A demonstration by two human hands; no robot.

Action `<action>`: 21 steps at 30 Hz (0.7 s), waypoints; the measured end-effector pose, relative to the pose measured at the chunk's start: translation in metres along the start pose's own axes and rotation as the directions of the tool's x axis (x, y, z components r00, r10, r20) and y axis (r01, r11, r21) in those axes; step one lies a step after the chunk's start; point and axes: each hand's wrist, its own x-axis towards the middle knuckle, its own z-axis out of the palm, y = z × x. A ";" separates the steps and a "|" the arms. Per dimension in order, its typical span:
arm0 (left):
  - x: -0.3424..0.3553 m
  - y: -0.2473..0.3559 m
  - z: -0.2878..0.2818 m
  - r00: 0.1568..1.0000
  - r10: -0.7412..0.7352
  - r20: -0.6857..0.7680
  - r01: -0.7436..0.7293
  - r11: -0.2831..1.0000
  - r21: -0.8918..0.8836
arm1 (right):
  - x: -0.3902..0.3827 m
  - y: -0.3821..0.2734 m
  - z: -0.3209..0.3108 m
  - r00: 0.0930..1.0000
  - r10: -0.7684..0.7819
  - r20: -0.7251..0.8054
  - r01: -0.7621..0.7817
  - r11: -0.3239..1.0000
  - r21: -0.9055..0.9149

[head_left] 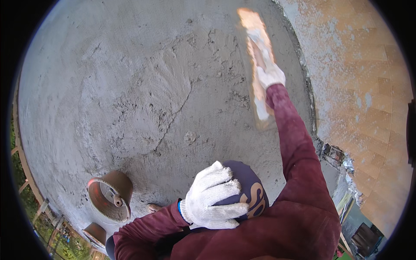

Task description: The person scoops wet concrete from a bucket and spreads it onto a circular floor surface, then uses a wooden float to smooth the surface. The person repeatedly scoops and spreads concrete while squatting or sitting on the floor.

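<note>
My right hand [271, 76], in a white knitted glove, is closed round the handle of a long wooden float [251, 19]. Slightly smeared by motion, the float lies lengthwise on the wet grey mortar [143, 86], near its right edge. Its pale wood has grey smears. My left hand [214, 197], also gloved, rests flat on my bent knee [250, 182] with the fingers somewhat apart and nothing in them. The knee is covered in dark cloth with light printing. Around the float the mortar is fairly even, while rough ridges and lumps show farther left.
A mortar-stained bucket [119, 188] lies tipped at the lower left, beside another container [94, 234]. Along the right runs a tan, tile-patterned surface [359, 86] splashed with grey, with a broken corner [336, 157]. Wooden rails [27, 173] and greenery border the far left.
</note>
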 end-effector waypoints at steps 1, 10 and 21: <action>-0.002 0.000 0.004 1.000 0.016 0.005 -0.016 1.000 0.014 | 0.013 -0.025 0.010 0.997 -0.070 -0.024 0.069 0.997 -0.033; -0.003 -0.001 -0.003 0.994 0.053 -0.100 -0.043 0.994 0.099 | -0.164 0.038 0.023 0.992 -0.100 0.079 0.109 0.985 -0.132; -0.029 0.006 -0.007 0.997 0.044 -0.058 -0.039 0.996 0.080 | 0.103 -0.129 0.016 0.994 -0.072 0.079 0.079 0.993 -0.086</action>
